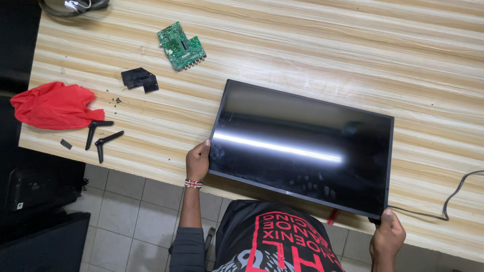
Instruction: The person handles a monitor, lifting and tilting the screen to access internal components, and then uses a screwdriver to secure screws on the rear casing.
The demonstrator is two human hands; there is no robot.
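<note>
A flat rectangular screen (301,147) with a thin black frame lies at the wooden tabletop's (353,45) near edge. Its dark glass reflects a bright streak.

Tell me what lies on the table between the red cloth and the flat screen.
In the head view, two black stand legs lie between the red cloth and the flat screen, close by the cloth. Beyond them the wooden table shows bare up to the screen's edge.

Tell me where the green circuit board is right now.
In the head view, the green circuit board lies on the wooden table, upper left, above the black plastic piece and left of the flat screen.
</note>
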